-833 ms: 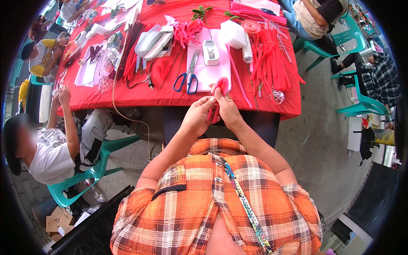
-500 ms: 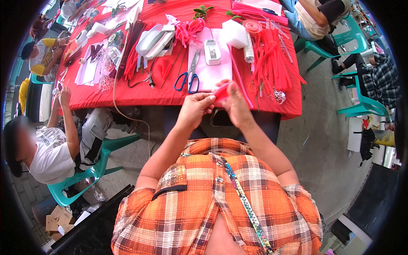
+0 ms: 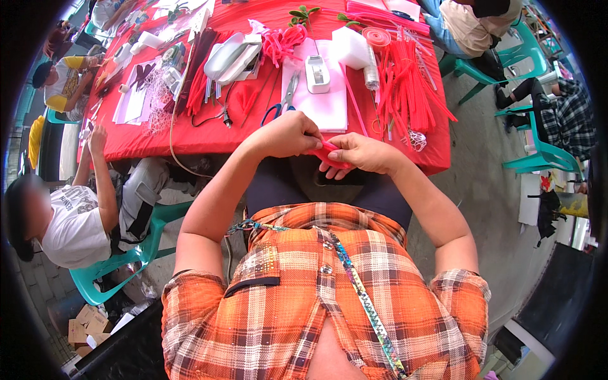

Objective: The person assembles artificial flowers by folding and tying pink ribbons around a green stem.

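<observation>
Where the fingers meet, at the centre of the frame, a small soft-looking red-pink piece (image 3: 329, 154) is held between both hands, in front of the near edge of the counter (image 3: 221, 140). The left hand (image 3: 286, 134) pinches its left end, back of the hand upward; the right hand (image 3: 365, 152) grips the other end, thumb on top and fingers beneath. A moment ago the hands were nearer together, with the right one blurred; now the elbows have swung outward and the piece sits lower, apparently being shaped or drawn between the two grips. The left hand also now partly covers the handles of the blue-handled scissors (image 3: 289, 100). Beyond, at upper centre, a white dispenser (image 3: 317, 75) rests on pale pink sheets (image 3: 337, 115). Red fuzzy strips (image 3: 405, 88) spread at upper right. At far left sits a co-worker in a white shirt (image 3: 81, 218).
</observation>
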Tool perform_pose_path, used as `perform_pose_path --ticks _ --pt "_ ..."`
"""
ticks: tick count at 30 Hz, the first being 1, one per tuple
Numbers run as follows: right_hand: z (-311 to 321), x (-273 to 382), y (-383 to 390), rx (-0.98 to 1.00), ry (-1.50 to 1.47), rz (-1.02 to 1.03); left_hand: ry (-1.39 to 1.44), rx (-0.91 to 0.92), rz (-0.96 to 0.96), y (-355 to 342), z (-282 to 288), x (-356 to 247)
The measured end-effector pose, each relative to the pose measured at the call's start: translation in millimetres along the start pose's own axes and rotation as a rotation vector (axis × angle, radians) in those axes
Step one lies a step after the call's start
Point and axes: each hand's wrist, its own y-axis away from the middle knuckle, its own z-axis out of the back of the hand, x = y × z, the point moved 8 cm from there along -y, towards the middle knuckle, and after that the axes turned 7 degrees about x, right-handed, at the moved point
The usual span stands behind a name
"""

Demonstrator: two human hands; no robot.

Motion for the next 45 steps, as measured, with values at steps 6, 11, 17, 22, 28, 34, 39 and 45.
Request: perform_pose_path --ticks 6,11,17,22,28,34,39,45 --pt "-5 -9 -2 0.115 -0.253 0.015 0.032 0.133 0.037 -6 4 -7" --pt "-17 3 4 0.183 -0.413 0.032 0.068 0.246 -0.04 -10 1 -9" --pt "-14 -19 -5 0.181 -0.327 -0.023 0.058 0.264 -0.054 -11 -2 -13" --pt "-22 -13 -2 0.1 -0.375 -0.026 0.103 0.299 -0.046 -10 -5 -7" --pt "-9 -20 -7 0.001 -0.409 0.009 0.166 0.213 -0.05 -10 -2 -6" --pt "-1 -16 -8 -0.077 -0.26 0.074 -0.02 0.059 -0.29 -5 10 -12" --pt "4 -16 -4 -0.118 -0.209 0.057 -0.228 0.0 -0.448 11 2 -43" --pt "-2 -4 -2 -0.063 -0.096 0.084 -0.244 -0.051 -0.406 17 4 -40"
